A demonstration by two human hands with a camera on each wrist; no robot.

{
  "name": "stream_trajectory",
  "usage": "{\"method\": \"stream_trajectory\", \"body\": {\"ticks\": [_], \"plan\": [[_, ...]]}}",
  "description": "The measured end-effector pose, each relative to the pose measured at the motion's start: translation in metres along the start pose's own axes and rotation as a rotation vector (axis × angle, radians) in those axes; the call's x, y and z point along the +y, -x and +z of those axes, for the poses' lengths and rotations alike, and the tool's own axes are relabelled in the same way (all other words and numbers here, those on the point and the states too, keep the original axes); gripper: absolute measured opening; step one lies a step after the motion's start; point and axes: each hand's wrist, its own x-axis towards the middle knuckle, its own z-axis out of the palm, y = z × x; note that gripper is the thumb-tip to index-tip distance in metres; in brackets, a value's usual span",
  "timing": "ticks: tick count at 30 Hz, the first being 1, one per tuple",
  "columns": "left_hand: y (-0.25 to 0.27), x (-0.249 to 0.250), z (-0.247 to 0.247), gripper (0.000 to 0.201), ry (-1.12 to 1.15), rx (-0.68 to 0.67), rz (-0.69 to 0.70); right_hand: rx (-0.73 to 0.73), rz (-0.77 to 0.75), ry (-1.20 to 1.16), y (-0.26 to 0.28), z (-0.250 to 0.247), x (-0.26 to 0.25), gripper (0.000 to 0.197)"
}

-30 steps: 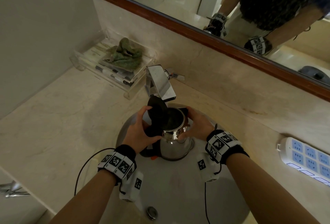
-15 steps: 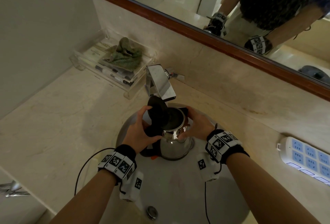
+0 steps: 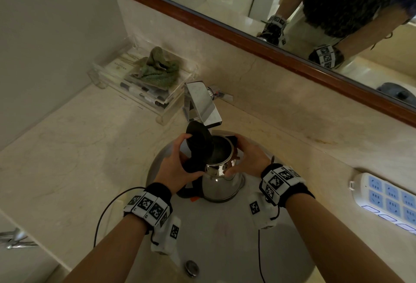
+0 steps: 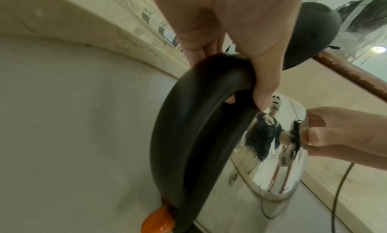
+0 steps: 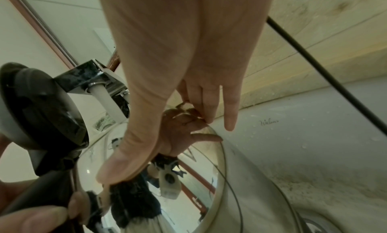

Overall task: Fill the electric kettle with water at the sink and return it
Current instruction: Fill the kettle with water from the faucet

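Left hand point(image 3: 177, 165) is wrapped around the black handle point(image 4: 201, 137) of the stainless electric kettle point(image 3: 219, 183), while the right hand point(image 3: 249, 158) is laid against the steel body with thumb and fingers cupped round it. The kettle is held in the white sink basin point(image 3: 225, 237), its lid point(image 3: 199, 145) tipped open, its mouth directly under the square chrome faucet point(image 3: 200, 104). A stream of water appears to be seen from the right wrist; the level inside cannot be told. The filling step is judged to be in hand. Next, the tap would need shutting off, the lid closing, and the weighted kettle lifting out level. A beige marble tabletop point(image 3: 67, 158) is set round the basin, under a wood-framed mirror point(image 3: 225, 1); a clear tray point(image 3: 139, 89) with a green cloth point(image 3: 157, 68) is stood at the back left, and a white power strip point(image 3: 387, 199) at the right.
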Motion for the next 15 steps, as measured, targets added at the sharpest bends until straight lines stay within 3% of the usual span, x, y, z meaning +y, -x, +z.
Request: {"method": "stream_trajectory", "body": {"ticks": [15], "plan": [[0.001, 0.0028, -0.0012, 0.099, 0.025, 0.001, 0.014, -0.009, 0.01, -0.03, -0.0004, 0.0002, 0.001, 0.11]]}}
